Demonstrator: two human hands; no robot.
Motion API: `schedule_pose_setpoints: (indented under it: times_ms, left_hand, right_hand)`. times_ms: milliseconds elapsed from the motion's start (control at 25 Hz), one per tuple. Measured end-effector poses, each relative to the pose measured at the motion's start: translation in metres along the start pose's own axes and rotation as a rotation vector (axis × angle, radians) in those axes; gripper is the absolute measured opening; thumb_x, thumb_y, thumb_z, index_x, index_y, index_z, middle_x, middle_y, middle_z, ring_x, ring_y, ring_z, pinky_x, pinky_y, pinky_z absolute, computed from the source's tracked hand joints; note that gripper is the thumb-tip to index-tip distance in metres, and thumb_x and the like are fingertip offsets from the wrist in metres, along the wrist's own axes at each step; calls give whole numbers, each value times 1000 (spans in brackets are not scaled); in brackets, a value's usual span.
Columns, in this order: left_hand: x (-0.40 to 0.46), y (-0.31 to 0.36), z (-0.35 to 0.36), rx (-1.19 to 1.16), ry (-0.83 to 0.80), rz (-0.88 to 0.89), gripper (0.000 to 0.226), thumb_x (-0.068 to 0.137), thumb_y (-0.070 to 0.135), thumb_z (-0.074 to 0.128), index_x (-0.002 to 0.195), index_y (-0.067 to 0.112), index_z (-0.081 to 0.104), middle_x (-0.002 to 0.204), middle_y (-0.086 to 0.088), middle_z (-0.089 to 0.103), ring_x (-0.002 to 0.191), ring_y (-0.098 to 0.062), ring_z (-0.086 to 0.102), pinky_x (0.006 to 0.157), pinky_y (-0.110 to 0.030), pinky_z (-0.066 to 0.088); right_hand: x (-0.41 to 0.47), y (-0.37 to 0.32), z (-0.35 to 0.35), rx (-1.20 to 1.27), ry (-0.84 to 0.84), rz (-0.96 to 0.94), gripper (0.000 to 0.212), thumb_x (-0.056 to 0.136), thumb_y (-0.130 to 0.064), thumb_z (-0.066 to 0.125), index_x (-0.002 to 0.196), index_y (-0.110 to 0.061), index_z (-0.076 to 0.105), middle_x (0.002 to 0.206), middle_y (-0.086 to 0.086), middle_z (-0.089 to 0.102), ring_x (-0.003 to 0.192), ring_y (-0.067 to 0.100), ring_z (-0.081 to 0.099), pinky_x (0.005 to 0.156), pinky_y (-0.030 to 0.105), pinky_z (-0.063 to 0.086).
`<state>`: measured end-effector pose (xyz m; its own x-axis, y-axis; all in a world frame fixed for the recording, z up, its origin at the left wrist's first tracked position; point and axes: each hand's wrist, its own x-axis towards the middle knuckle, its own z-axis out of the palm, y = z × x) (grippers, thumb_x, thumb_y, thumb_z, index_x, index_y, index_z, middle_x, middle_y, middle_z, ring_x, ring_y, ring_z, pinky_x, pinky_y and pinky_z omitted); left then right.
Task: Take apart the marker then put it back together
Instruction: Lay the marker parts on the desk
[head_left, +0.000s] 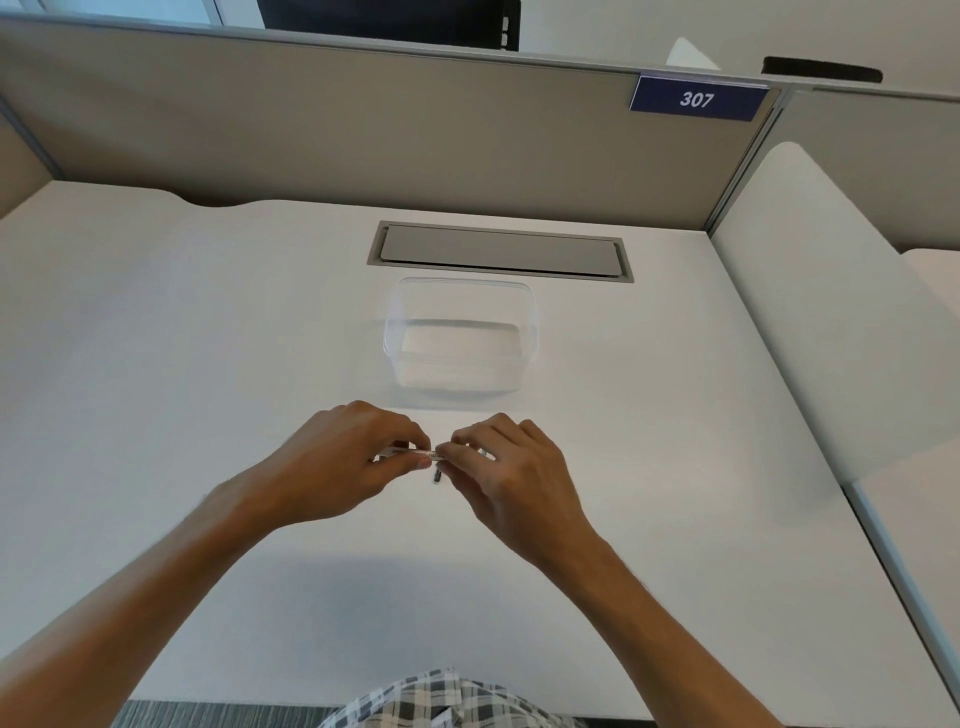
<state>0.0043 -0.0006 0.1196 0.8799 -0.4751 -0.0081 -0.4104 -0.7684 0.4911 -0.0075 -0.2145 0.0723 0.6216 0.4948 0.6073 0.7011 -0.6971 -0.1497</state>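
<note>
A thin pale marker (423, 453) lies level between my two hands, just above the white desk (208, 338). My left hand (345, 460) pinches its left part with curled fingers. The fingers of my right hand (506, 462) curl round its right part, and most of the marker is hidden under them. A small dark piece (437, 475) shows just below the marker between the hands; whether it lies on the desk or is held I cannot tell.
A clear plastic box (460, 340) stands just beyond my hands. Behind it a grey cable hatch (498, 252) is set in the desk. A beige partition (363, 130) closes the back, with a white divider (810, 291) on the right.
</note>
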Motion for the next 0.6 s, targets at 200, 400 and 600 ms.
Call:
schedule_pose_setpoints:
  times_ms: [200, 400, 600]
  left_hand:
    - [-2, -1, -9, -28, -7, -25, 47, 83, 71, 37, 99, 39, 68, 79, 24, 67, 79, 2, 61, 66, -24, 48]
    - [-14, -19, -1, -478, 328, -194, 50, 88, 65, 37, 108, 32, 68, 87, 9, 70, 86, -13, 64, 73, -37, 52]
    - [-42, -55, 51, -48, 299, -303, 64, 88, 70, 28, 127, 29, 57, 127, 10, 61, 113, -14, 58, 94, -35, 48]
  right_hand:
    - [4, -2, 6, -29, -39, 24, 8, 88, -21, 72, 91, -14, 73, 87, -1, 72, 74, 21, 64, 57, 30, 45]
    - [-8, -4, 20, 296, -115, 422, 6, 85, -24, 73, 89, -20, 73, 84, -9, 74, 72, 10, 68, 59, 30, 54]
    - [-14, -19, 40, 666, -140, 791, 7, 84, -20, 76, 86, -14, 75, 83, -8, 77, 80, 0, 71, 61, 9, 41]
